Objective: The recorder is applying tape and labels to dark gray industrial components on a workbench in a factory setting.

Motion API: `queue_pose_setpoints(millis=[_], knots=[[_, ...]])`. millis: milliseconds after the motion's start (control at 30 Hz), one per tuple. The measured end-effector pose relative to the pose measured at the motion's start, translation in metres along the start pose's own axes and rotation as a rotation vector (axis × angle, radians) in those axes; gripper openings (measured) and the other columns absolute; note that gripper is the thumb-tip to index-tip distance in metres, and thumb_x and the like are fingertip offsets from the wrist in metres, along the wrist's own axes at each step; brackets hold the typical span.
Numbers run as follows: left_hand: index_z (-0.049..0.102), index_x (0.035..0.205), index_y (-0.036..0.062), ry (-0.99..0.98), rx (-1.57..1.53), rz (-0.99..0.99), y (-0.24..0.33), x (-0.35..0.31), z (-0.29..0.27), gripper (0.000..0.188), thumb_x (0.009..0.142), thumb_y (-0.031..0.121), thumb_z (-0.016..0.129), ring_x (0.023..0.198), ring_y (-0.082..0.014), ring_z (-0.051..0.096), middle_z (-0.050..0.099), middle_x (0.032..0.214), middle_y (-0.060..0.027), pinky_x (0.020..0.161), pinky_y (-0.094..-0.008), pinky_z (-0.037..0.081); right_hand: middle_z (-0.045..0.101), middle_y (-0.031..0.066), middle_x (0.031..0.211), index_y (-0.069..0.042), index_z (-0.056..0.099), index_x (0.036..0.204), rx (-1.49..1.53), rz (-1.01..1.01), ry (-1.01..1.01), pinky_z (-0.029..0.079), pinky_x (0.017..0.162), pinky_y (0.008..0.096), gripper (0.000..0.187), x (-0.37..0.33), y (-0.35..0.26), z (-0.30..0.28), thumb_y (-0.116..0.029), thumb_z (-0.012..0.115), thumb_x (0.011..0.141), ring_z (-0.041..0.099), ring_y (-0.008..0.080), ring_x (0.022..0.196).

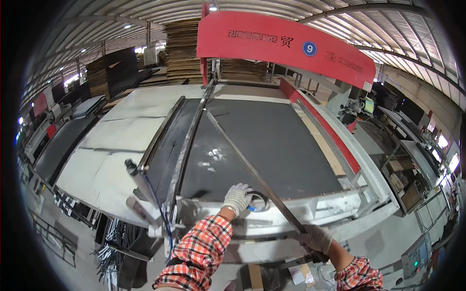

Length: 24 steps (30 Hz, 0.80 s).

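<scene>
My left hand, in a white knit glove, is at the near edge of the dark sheet. Its fingers close on the rim of a ring that looks like a roll of tape with a blue inner edge. My right hand, gloved too, grips the near end of a long narrow bar. The bar slants away to the left over the large dark grey sheet, its far tip close to a metal rail. Pale shiny marks show on the sheet's surface.
A metal rail runs lengthwise along the sheet's left. Further left lies a pale panel bed, with a grey cylinder standing near it. A red machine beam spans the far side. A control screen stands at the lower right.
</scene>
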<state>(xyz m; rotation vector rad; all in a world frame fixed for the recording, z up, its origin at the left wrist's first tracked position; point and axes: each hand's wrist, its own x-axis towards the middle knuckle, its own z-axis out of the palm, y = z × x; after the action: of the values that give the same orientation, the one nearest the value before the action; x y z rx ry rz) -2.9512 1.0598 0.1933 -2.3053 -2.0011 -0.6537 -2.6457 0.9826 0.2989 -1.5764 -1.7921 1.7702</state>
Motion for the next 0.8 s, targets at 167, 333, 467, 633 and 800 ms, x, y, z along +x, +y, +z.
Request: queue_pose_setpoints(millis=[167, 333, 467, 633, 800], knots=[[0.060, 0.110, 0.0182, -0.332, 0.032, -0.075, 0.041, -0.038, -0.023, 0.035, 0.095, 0.032, 0.031, 0.096, -0.0319, 0.059, 0.060, 0.104, -0.0161, 0.083, -0.0402, 0.048, 0.051, 0.0031, 0.059, 0.000, 0.055, 0.079, -0.124, -0.108, 0.032, 0.039, 0.039, 0.0268, 0.037, 0.073, -0.038, -0.013, -0.035, 0.058, 0.089, 0.047, 0.0118, 0.043], [0.060, 0.116, 0.0159, -0.319, -0.095, -0.158, 0.056, -0.059, -0.005, 0.041, 0.091, 0.038, 0.037, 0.115, -0.0303, 0.051, 0.058, 0.119, -0.0114, 0.100, -0.0403, 0.037, 0.053, 0.0055, 0.059, 0.000, 0.060, 0.078, -0.199, -0.214, 0.044, 0.042, 0.046, 0.0306, 0.057, 0.153, -0.076, -0.022, -0.052, 0.044, 0.092, 0.050, 0.0157, 0.047], [0.059, 0.119, 0.0155, -0.343, -0.145, -0.155, 0.064, -0.061, -0.006, 0.042, 0.088, 0.039, 0.041, 0.121, -0.0294, 0.046, 0.057, 0.123, -0.0083, 0.104, -0.0413, 0.032, 0.057, 0.0087, 0.061, 0.001, 0.063, 0.079, -0.286, -0.278, 0.067, 0.044, 0.058, 0.0339, 0.069, 0.215, -0.073, -0.043, -0.061, 0.035, 0.091, 0.053, 0.0207, 0.056], [0.058, 0.121, 0.0164, -0.372, -0.130, -0.177, 0.061, -0.066, -0.002, 0.042, 0.088, 0.039, 0.043, 0.125, -0.0275, 0.043, 0.055, 0.127, -0.0064, 0.106, -0.0395, 0.030, 0.055, 0.0074, 0.064, -0.001, 0.061, 0.079, -0.314, -0.223, 0.041, 0.043, 0.050, 0.0324, 0.066, 0.240, -0.063, -0.043, -0.060, 0.036, 0.091, 0.050, 0.0175, 0.049], [0.058, 0.121, 0.0158, -0.380, -0.134, -0.167, 0.061, -0.061, -0.005, 0.043, 0.088, 0.039, 0.043, 0.125, -0.0270, 0.043, 0.055, 0.127, -0.0063, 0.106, -0.0386, 0.029, 0.055, 0.0086, 0.063, 0.000, 0.061, 0.079, -0.337, -0.150, 0.061, 0.044, 0.051, 0.0362, 0.066, 0.245, -0.055, -0.063, -0.060, 0.037, 0.090, 0.052, 0.0223, 0.050]])
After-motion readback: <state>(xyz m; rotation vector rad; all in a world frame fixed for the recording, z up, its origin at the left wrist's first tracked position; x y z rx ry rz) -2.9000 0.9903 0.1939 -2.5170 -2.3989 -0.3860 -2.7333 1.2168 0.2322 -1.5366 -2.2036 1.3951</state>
